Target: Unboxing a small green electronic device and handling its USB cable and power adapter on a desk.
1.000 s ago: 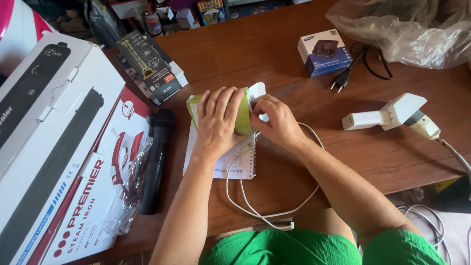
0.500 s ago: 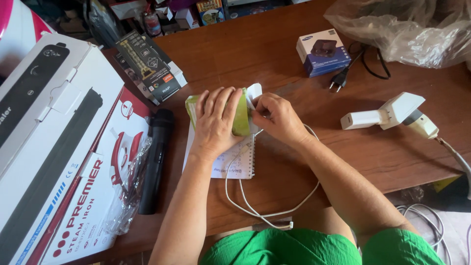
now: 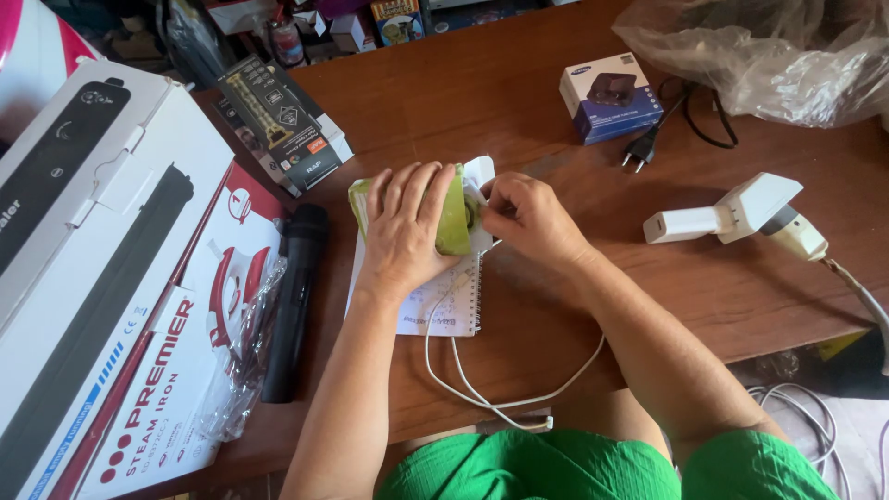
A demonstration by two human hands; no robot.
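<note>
Just green device — under left hand

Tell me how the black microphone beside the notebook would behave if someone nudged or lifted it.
The black microphone is a long cylinder lying flat on the wooden table, so a sideways nudge would probably roll it. It looks rigid, so it should lift without bending. Its smooth, slightly glossy body may be a little slippery.

Brown wooden table, large white boxes at the left, black microphone beside them, small blue box, black plug, crumpled clear plastic bag, white handheld device at the right.
</note>
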